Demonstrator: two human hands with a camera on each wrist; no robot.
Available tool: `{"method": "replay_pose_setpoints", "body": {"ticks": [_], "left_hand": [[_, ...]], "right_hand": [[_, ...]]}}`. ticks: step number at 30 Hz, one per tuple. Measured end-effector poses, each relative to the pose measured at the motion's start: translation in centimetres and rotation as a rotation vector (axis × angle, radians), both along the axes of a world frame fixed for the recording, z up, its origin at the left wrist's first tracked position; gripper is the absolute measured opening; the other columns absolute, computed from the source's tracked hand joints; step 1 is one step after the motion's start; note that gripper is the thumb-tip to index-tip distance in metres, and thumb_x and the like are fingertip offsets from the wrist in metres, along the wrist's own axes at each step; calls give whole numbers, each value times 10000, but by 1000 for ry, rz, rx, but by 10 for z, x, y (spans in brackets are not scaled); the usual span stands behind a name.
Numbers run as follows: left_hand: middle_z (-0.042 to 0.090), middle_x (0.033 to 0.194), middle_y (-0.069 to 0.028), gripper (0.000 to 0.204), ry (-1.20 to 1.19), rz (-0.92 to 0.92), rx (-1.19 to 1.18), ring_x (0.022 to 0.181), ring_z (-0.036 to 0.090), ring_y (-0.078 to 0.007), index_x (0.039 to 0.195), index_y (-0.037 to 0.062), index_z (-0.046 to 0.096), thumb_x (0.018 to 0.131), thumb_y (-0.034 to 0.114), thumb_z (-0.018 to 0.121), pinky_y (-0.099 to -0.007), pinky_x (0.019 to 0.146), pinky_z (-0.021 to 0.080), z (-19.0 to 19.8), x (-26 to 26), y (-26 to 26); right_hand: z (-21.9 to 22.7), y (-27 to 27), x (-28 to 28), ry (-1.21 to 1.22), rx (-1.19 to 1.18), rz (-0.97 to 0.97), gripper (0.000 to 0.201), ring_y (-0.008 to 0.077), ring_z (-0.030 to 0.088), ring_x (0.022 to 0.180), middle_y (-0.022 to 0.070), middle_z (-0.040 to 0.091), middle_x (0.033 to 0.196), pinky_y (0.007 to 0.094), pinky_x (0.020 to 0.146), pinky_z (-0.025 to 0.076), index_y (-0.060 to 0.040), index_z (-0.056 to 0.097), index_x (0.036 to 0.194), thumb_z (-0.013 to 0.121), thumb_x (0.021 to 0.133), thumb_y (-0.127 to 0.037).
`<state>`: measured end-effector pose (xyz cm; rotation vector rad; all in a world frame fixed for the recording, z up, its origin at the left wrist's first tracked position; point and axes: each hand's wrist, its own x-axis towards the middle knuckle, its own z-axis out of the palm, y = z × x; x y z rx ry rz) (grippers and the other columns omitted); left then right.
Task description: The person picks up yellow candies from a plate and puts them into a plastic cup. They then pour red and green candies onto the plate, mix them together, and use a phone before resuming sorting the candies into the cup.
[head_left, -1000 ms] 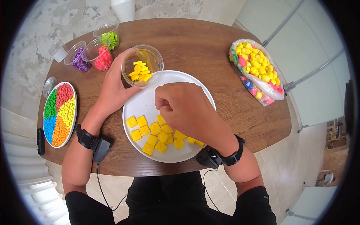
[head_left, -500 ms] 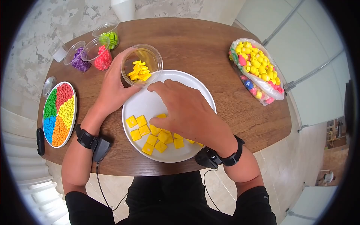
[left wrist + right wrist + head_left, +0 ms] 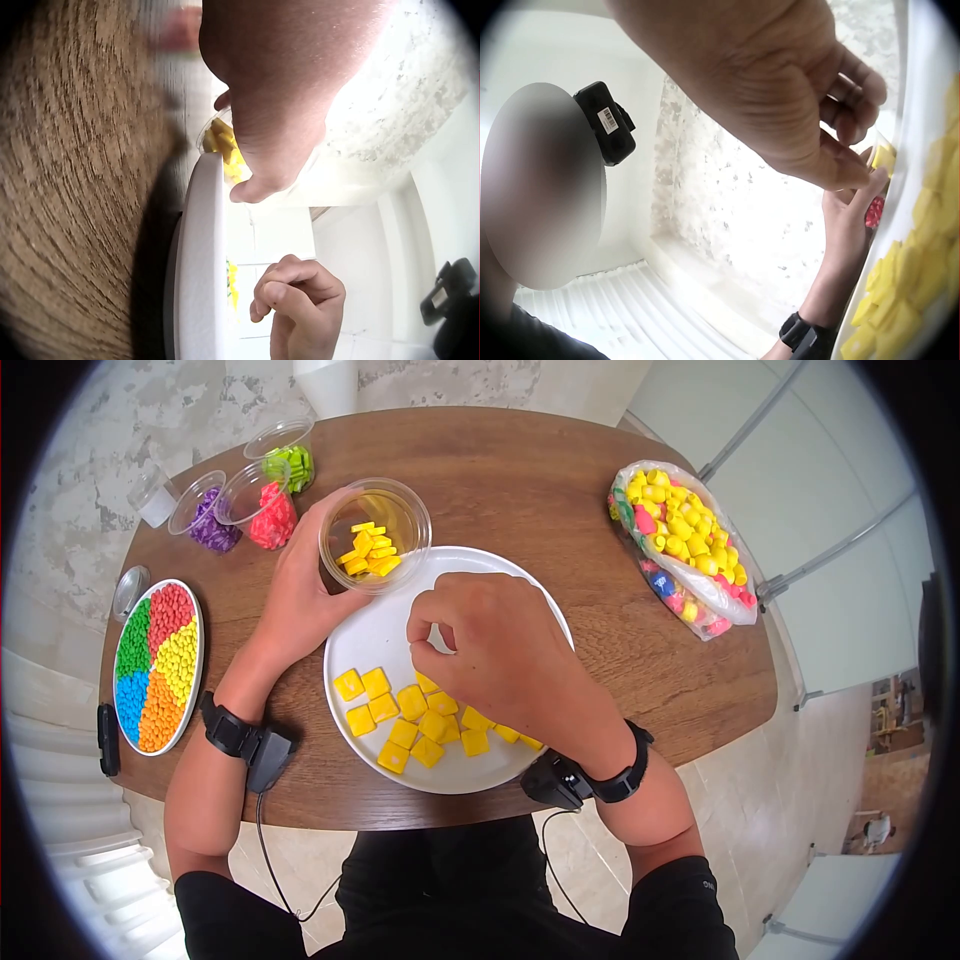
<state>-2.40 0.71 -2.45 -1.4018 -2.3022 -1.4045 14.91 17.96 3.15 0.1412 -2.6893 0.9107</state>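
Note:
In the head view my left hand (image 3: 303, 585) grips a clear plastic cup (image 3: 412, 565) over the back left of the white plate (image 3: 375, 595). Several small yellow pieces (image 3: 370, 550) lie in the cup. Above the plate, to the right of the cup, is my right hand (image 3: 490, 630). Its fingers curl toward the thumb, and no object shows between them; the left wrist view shows this right hand (image 3: 304, 300) from the thumb side. Flat yellow square pieces (image 3: 403, 733) lie spread across the front half of the plate, some partly hidden beneath the right hand.
Cups with purple pieces (image 3: 212, 532), pink pieces (image 3: 273, 525) and green pieces (image 3: 297, 468) stand at the back left. An oval plate of coloured candies (image 3: 160, 665) lies on the left. At the right edge sits an open bag (image 3: 690, 550) of yellow and pink pieces.
My right hand spread its thumb and fingers apart, then curled them together again, staying over the plate. The left hand and cup have barely moved.

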Motion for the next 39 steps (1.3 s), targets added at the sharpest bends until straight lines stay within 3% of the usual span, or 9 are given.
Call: {"method": "replay_pose_setpoints", "body": {"ticks": [5, 7, 10, 19, 23, 25, 39], "left_hand": [[549, 1501, -130, 881, 6, -1, -6, 1394, 530, -293, 1516, 76, 466, 720, 37, 842, -405, 1118, 447, 1, 1, 0], [548, 1502, -130, 879, -17, -1, -1, 1395, 529, -293, 1516, 78, 466, 723, 41, 842, -406, 1120, 445, 1, 1, 0], [546, 1503, -130, 876, -24, -2, -10, 1396, 528, -293, 1517, 80, 466, 726, 46, 841, -407, 1123, 442, 3, 2, -1], [553, 1498, -138, 878, -15, 1, 4, 1393, 532, -296, 1519, 71, 464, 726, 48, 839, -404, 1126, 441, -1, 0, 0], [555, 1494, -152, 868, -7, -2, 11, 1397, 529, -304, 1511, 56, 470, 725, 50, 836, -413, 1142, 434, -2, -1, 1], [555, 1492, -156, 864, 15, -1, 11, 1401, 526, -307, 1509, 52, 471, 726, 54, 836, -418, 1149, 431, -2, -2, 1], [576, 1432, -168, 859, 82, 7, 13, 1356, 547, -341, 1494, 65, 483, 711, 58, 835, -437, 1162, 427, 2, 1, 1]], "right_hand": [[1, 0, 1, -43, -30, -17, 152, 353, 707, 840, 164, 714, 844, 465, 787, 533, -21, 700, 926, 738, 813, -115], [-2, -1, 0, 40, -38, -8, 269, 255, 638, 629, 81, 603, 667, 408, 616, 485, -62, 689, 1060, 742, 821, -173], [-2, -2, 0, 38, -21, 1, 328, 255, 635, 621, 81, 605, 669, 399, 607, 483, -69, 665, 1130, 740, 830, -175], [-4, 0, -1, 1, -55, 42, 73, 258, 662, 638, 91, 651, 667, 407, 621, 501, -78, 709, 823, 704, 839, -148], [-1, -2, -1, -44, -38, 64, 66, 259, 672, 647, 93, 655, 671, 398, 626, 507, -81, 711, 822, 700, 833, -145], [5, -3, 1, -91, -42, 49, 92, 352, 699, 789, 162, 706, 761, 473, 729, 535, -43, 699, 778, 725, 818, -121], [8, -2, 8, -239, 145, 37, 133, 337, 710, 878, 158, 739, 858, 445, 858, 552, -33, 764, 893, 716, 820, -134]]}}
